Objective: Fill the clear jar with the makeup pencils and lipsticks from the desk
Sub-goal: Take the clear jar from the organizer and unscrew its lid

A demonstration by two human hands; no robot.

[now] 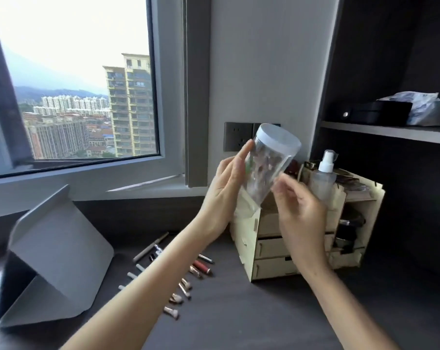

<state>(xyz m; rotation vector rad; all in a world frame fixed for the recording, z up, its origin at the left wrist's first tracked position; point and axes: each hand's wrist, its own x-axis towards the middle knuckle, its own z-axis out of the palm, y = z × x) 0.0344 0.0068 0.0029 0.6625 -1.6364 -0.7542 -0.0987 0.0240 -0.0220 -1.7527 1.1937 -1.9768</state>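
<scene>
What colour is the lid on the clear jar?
White, on the clear plastic jar's round lid, seen in the head view.

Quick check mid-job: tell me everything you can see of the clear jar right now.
The clear jar looks like transparent plastic, cylindrical, with a white lid still on. It is held in the air, tilted, lid end up and to the right. The left hand touches its side; the right hand is at its lower part. Contents are unclear through blur.

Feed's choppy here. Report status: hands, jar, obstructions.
Both hands, left hand and right hand, on clear jar, tilted, midair. White lid still on. Makeup still on desk.
</scene>
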